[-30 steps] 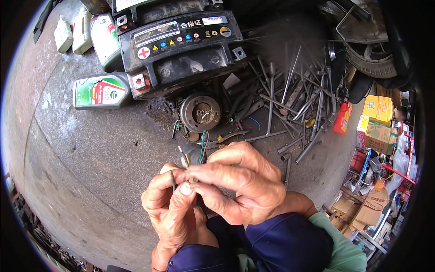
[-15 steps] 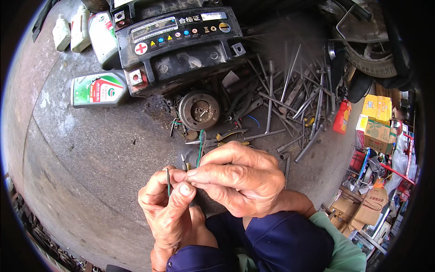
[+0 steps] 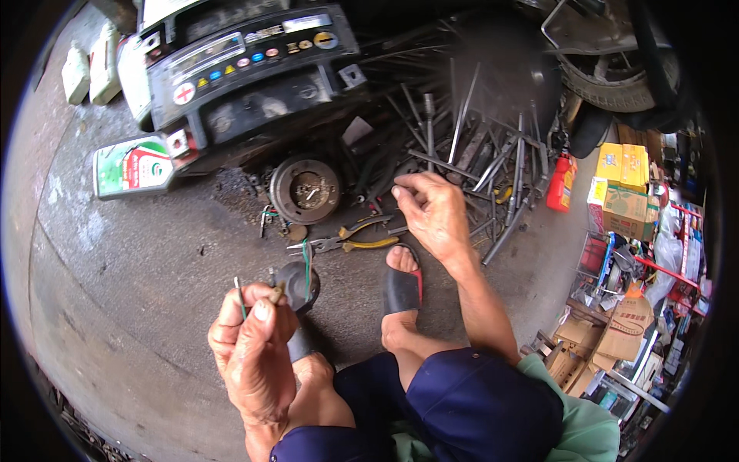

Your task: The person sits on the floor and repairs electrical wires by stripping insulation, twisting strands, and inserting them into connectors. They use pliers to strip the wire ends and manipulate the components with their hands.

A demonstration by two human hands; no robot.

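My left hand (image 3: 258, 350) is closed in a pinch on a small brass-coloured terminal (image 3: 276, 295). A thin green wire (image 3: 241, 296) with a pale tip stands up between its fingers. Just beyond, another green wire (image 3: 309, 271) hangs in front of a dark rounded shape (image 3: 297, 283), partly hidden by my fingers. My right hand (image 3: 436, 215) is apart from the left, above the floor near the tools. Its thumb and forefinger are pressed together; what they hold, if anything, cannot be made out. Pliers with yellow handles (image 3: 369, 245) lie between the hands.
A large black battery (image 3: 254, 85) stands at the far left beside an oil bottle (image 3: 132, 167). A round metal drum (image 3: 280, 191) holds small bits. Metal rods and wrenches (image 3: 493, 165) lie heaped beyond my right hand. A red bottle (image 3: 562, 185) and cardboard boxes (image 3: 627, 208) stand to the right.
My right hand has left my left hand and moved forward and right, toward the tools. My left hand has stayed closed, and the brass-coloured terminal now shows in it. The view has shifted.
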